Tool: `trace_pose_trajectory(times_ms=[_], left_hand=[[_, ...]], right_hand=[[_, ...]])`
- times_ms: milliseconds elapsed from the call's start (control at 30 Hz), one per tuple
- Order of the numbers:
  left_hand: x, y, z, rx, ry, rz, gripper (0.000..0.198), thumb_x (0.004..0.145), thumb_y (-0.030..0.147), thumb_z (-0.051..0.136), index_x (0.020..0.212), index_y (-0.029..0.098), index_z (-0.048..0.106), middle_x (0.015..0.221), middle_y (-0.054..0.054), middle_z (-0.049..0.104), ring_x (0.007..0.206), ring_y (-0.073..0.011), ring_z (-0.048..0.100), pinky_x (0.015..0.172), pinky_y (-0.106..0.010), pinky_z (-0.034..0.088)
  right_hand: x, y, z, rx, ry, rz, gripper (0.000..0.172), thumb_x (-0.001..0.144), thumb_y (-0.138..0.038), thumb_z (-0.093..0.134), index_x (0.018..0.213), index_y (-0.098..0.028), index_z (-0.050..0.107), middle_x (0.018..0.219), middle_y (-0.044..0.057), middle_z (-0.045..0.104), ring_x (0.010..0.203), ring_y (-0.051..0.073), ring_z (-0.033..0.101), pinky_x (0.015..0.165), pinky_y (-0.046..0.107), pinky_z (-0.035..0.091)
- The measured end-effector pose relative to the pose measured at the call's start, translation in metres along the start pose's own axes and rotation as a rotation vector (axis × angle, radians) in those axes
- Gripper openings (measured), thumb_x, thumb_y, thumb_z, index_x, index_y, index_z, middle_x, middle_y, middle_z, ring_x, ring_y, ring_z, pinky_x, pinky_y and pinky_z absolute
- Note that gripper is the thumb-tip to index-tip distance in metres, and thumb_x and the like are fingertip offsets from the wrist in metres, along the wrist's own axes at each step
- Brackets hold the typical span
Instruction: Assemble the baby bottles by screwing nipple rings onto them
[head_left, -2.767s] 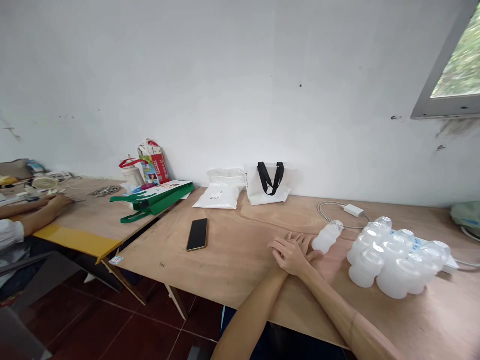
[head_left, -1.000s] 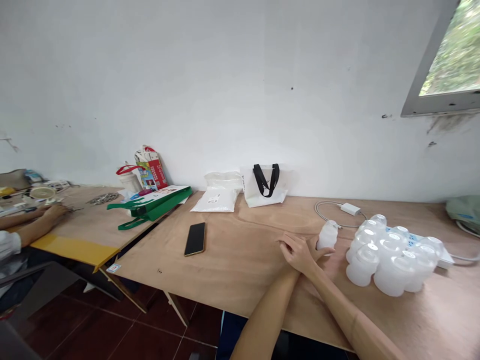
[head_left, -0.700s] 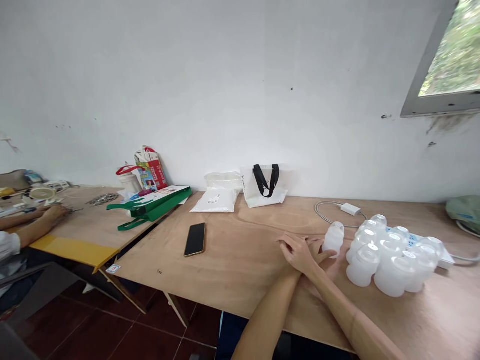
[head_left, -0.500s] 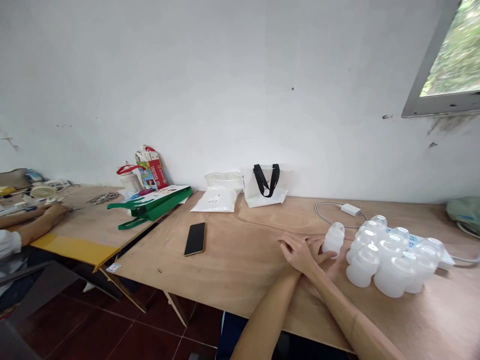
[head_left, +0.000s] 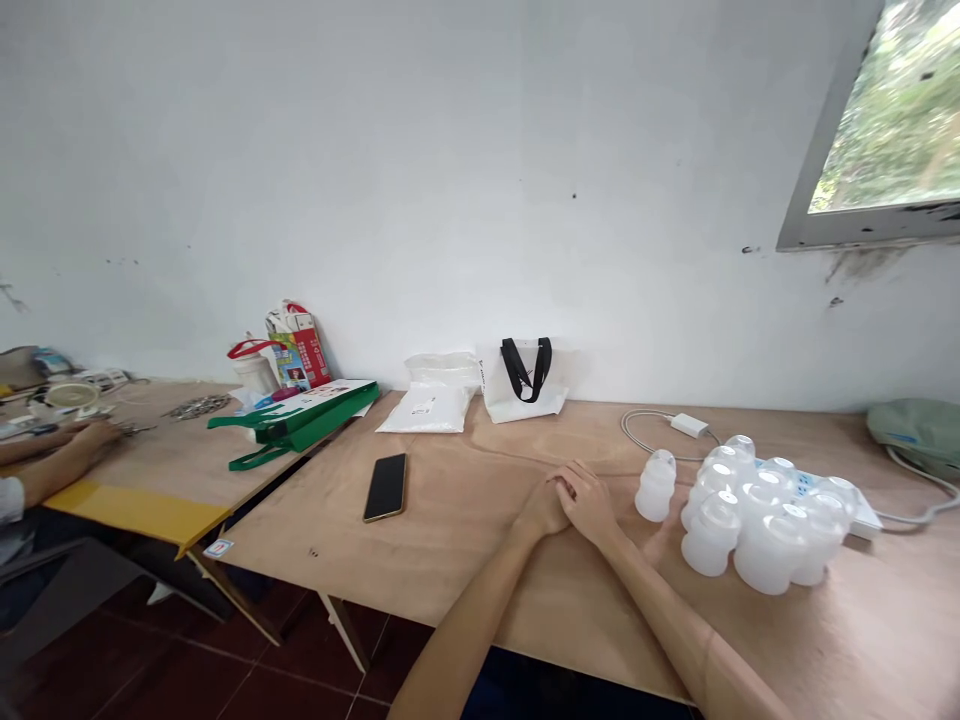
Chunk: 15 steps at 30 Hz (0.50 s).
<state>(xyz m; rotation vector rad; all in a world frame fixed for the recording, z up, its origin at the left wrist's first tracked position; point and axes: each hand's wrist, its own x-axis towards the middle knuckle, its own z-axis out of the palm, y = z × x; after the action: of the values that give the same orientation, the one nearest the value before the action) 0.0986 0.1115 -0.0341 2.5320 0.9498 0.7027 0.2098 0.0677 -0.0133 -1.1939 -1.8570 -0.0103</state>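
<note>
My left hand (head_left: 546,507) and my right hand (head_left: 589,500) rest together on the wooden table (head_left: 465,540), touching each other. The right fingers are bent over the front of the left hand and partly hide its fingers. Both hands look closed, and I see no object in either. Just right of them stands a single milky-white, ribbed plastic bottle (head_left: 655,487) with a clear rounded top, upright and apart from my hands. Farther right, several bottles of the same kind (head_left: 769,550) stand upright in a tight cluster.
A dark phone (head_left: 386,487) lies left of my hands. Behind are a white packet (head_left: 427,408), a white bag with black handles (head_left: 525,385) and a cabled white adapter (head_left: 688,426). A green bag (head_left: 307,425) lies on the left table, near another person's arm (head_left: 67,460).
My left hand has let go of the single bottle and drawn back left from under the right forearm. My arms are uncrossed, and the bottle stands free.
</note>
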Motion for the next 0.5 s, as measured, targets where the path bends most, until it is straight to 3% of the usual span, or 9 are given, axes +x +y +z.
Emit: trace_pose_trajectory(times_ms=[100,200,367,500], left_hand=[[-0.013,-0.025,-0.029,0.013,0.033,-0.062,0.037,0.097,0.026,0.056,0.132,0.022,0.068,0.141,-0.009,0.065,0.137,-0.0252,0.054,0.123,-0.045,0.035],[-0.02,-0.038,-0.044,0.001,0.092,-0.135,0.036,0.101,0.035,0.052,0.131,0.022,0.068,0.145,-0.008,0.063,0.139,-0.0251,0.053,0.123,-0.046,0.035],[-0.023,-0.043,-0.05,-0.067,0.144,-0.199,0.027,0.099,0.033,0.056,0.116,0.023,0.075,0.139,-0.008,0.068,0.133,-0.0251,0.059,0.119,-0.041,0.04],[-0.023,-0.044,-0.048,-0.143,0.166,-0.203,0.025,0.099,0.037,0.058,0.105,0.023,0.077,0.12,-0.005,0.076,0.115,-0.0225,0.067,0.106,-0.035,0.048]], right_hand=[[0.0,0.009,0.004,-0.025,-0.073,0.057,0.025,0.09,-0.012,0.046,0.095,-0.024,0.067,0.104,0.006,0.072,0.104,0.023,0.064,0.095,0.036,0.05],[-0.001,0.016,0.01,-0.073,-0.172,0.118,0.027,0.089,-0.012,0.049,0.104,-0.023,0.067,0.114,0.006,0.072,0.112,0.023,0.063,0.101,0.038,0.047],[-0.002,0.021,0.015,-0.154,-0.336,0.167,0.035,0.092,-0.015,0.047,0.12,-0.023,0.067,0.13,0.007,0.07,0.124,0.024,0.061,0.108,0.041,0.044],[0.0,0.021,0.015,-0.19,-0.421,0.155,0.042,0.096,-0.017,0.043,0.131,-0.024,0.065,0.141,0.007,0.065,0.132,0.022,0.057,0.115,0.039,0.039]])
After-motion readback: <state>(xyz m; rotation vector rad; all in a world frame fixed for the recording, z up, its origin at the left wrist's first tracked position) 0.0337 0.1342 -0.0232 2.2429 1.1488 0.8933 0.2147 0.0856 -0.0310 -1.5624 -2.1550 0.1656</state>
